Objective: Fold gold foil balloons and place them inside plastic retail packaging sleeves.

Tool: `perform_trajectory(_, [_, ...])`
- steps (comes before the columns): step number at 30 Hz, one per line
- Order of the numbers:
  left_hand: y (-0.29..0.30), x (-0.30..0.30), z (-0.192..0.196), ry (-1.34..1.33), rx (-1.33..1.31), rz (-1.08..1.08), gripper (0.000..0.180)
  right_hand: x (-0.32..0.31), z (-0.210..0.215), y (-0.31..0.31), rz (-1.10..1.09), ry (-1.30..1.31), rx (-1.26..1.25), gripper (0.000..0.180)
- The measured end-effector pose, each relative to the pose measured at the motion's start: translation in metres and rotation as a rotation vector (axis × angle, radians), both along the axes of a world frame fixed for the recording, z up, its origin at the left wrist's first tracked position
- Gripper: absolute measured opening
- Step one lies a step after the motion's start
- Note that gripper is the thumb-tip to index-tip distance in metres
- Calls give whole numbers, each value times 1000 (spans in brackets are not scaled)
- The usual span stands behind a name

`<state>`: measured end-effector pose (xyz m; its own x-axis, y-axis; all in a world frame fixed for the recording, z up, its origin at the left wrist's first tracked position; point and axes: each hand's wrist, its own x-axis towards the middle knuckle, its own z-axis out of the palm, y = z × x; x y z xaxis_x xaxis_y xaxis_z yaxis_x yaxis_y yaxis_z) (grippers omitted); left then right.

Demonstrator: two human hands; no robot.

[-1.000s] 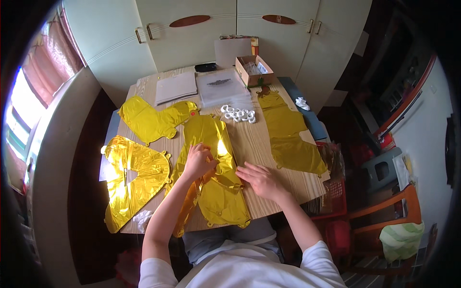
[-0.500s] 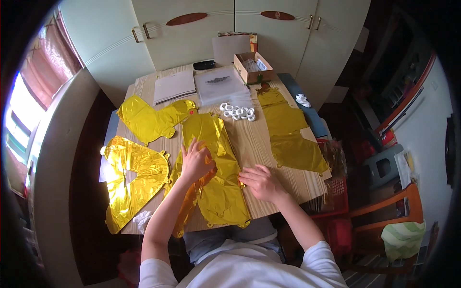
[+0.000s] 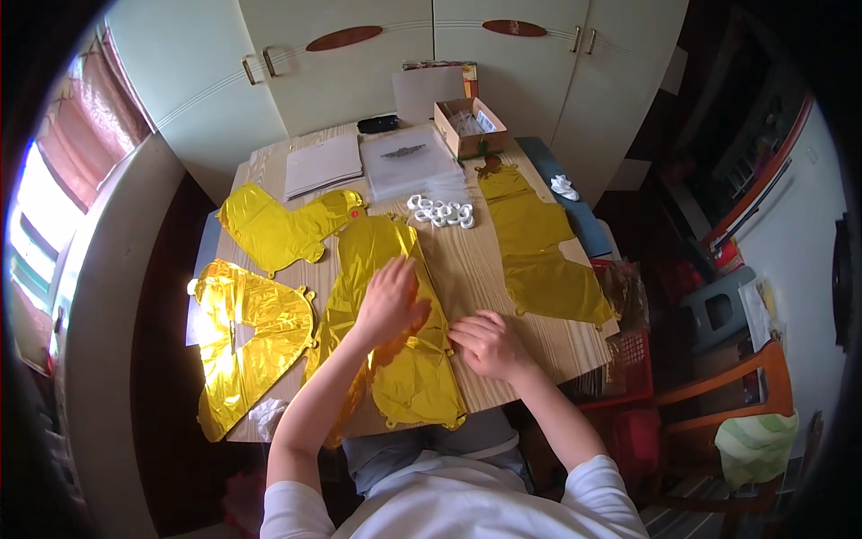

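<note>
One glossy yellow foil sheet (image 3: 417, 386) by the wood-grain table's (image 3: 471, 269) near edge seems mid-smoothing: left hand (image 3: 391, 301) over it, right hand (image 3: 489, 345) curled alongside, both grips unclear; next likely calls for steadying it.

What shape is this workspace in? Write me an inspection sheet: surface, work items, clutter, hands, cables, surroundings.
Surface: wood-grain tabletop, partly covered.
Work items: central gold foil balloon, uninflated; other gold foil balloons on both sides of it.
Clutter: white rings, clear plastic sleeves, pale sheets and an open cardboard box toward the back; crumpled white tissue at the left front.
Hands: left hand over the central gold foil balloon, grip unclear; right hand at its right edge, fingers curled.
Cables: nothing seen.
Surroundings: white cabinets behind, wooden chair and red basket at right, pink curtain at left.
</note>
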<state>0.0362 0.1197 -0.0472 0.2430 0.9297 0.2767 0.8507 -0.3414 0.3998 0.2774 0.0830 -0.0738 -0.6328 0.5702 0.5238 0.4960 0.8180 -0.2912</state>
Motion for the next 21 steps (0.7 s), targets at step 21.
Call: perform_trajectory(21, [44, -5, -8, -235, -210, 185, 60, -16, 7, -4, -33, 19, 233, 12])
